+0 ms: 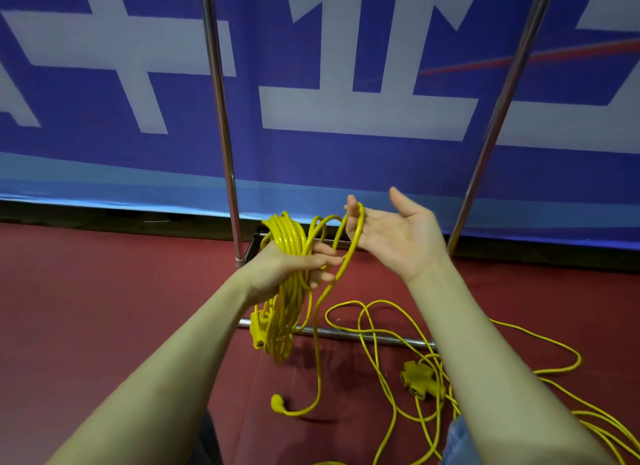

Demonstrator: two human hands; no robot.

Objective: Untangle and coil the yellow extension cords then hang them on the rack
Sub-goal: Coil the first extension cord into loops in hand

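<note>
My left hand (291, 267) grips a coil of yellow extension cord (285, 305) that hangs down below it, with a yellow socket block (258, 329) dangling at its lower left. One loop of this cord runs up over the straight fingers of my right hand (394, 232), which is held palm up. The cord's tail drops to the floor and ends in a yellow plug (277, 403). A second yellow cord (381, 378) lies loose and looped on the red floor at the right, with its socket block (420, 381). The rack's two chrome uprights (218, 101) rise in front of me.
The rack's chrome base bar (363, 334) lies on the red floor (104, 291) under the cords. A blue and white banner (346, 118) covers the wall right behind the rack. Blue fabric (457, 444) shows at the bottom right.
</note>
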